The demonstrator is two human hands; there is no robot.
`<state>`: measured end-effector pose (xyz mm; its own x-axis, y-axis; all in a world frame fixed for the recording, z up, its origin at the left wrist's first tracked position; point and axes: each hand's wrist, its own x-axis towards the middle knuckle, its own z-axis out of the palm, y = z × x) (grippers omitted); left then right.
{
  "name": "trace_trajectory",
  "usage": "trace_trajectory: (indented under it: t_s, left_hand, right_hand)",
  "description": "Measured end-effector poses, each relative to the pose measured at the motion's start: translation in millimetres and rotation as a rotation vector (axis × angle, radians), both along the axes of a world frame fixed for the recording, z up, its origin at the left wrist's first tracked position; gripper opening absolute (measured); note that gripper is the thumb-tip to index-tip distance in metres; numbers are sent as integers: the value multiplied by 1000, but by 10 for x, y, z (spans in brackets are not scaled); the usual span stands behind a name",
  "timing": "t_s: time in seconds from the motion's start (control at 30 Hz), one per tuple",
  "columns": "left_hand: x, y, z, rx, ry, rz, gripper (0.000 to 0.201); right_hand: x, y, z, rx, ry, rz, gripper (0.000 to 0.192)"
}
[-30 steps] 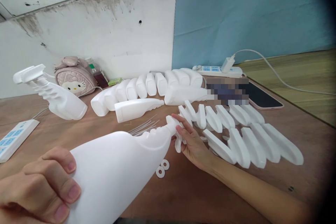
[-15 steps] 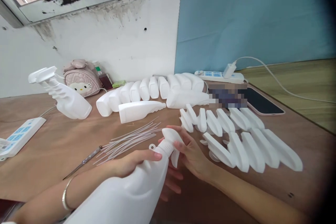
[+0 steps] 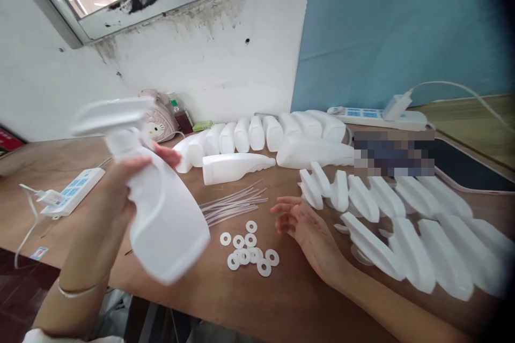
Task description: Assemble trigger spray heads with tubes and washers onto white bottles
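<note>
My left hand (image 3: 134,174) is wrapped around the neck of a white spray bottle (image 3: 169,220), lifted at the left and slightly blurred. Its trigger sprayer head (image 3: 116,118) sits on top, and the bottle leans with its base toward the right. My right hand (image 3: 300,225) hovers or rests over the table with loosely spread fingers, holding nothing. Beside it lie several white ring washers (image 3: 251,254) in a loose cluster. Thin white dip tubes (image 3: 233,209) lie in a bundle behind the washers. White sprayer heads (image 3: 382,198) lie in two rows to the right.
White empty-looking bottles (image 3: 257,134) line the back, with one bottle (image 3: 237,166) lying in front. Power strips (image 3: 76,190) stand left and back right. A phone (image 3: 470,166) lies at right. A pink bag (image 3: 159,118) and a small dark-red bottle (image 3: 182,118) stand by the wall.
My left hand has carried the spray bottle up and left. The right hand has let go of its sprayer head and opened. The ring washers now show, and the view has shifted left.
</note>
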<state>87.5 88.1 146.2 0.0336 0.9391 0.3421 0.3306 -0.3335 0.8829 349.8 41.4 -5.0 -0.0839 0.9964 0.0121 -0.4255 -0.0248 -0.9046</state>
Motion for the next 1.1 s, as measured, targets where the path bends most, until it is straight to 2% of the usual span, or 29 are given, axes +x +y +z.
trace_trajectory:
  t_s: [0.03, 0.07, 0.1, 0.17, 0.33, 0.5, 0.6, 0.77, 0.87, 0.97, 1.1]
  left_hand:
    - [-131, 95, 43, 108, -88, 38, 16]
    - [-254, 186, 70, 253, -153, 97, 17]
    - [-365, 266, 80, 320, -155, 128, 24]
    - [-543, 387, 49, 323, -135, 141, 30]
    - [-763, 541, -205, 174, -42, 187, 29]
    - [-908, 624, -409, 145, 4, 261, 39]
    - [-992, 501, -545, 61, 160, 369, 50]
    - [-1124, 93, -935, -189, 348, 543, 62]
    - [-1163, -29, -1110, -336, 445, 614, 68]
    - [-1119, 31, -1147, -323, 563, 624, 59]
    - [-1061, 339, -1136, -330, 775, 596, 43]
  right_hand:
    - [1, 2, -1, -1, 8, 3, 27]
    - [1, 4, -1, 0, 12, 7, 26]
    - [1, 4, 0, 1, 12, 14, 26]
    - [-2, 3, -1, 2, -5, 30, 25]
    - [-7, -4, -21, -14, -90, 28, 24]
    - [-2, -1, -11, -47, -124, -26, 24]
    - [2, -2, -4, -52, -158, -36, 22]
    - [2, -12, -21, -25, -209, -14, 18]
    - [2, -13, -38, -4, -245, 0, 15]
    - [-3, -10, -43, 8, -264, 4, 15]
    - [-16, -8, -30, 8, -274, -7, 15]
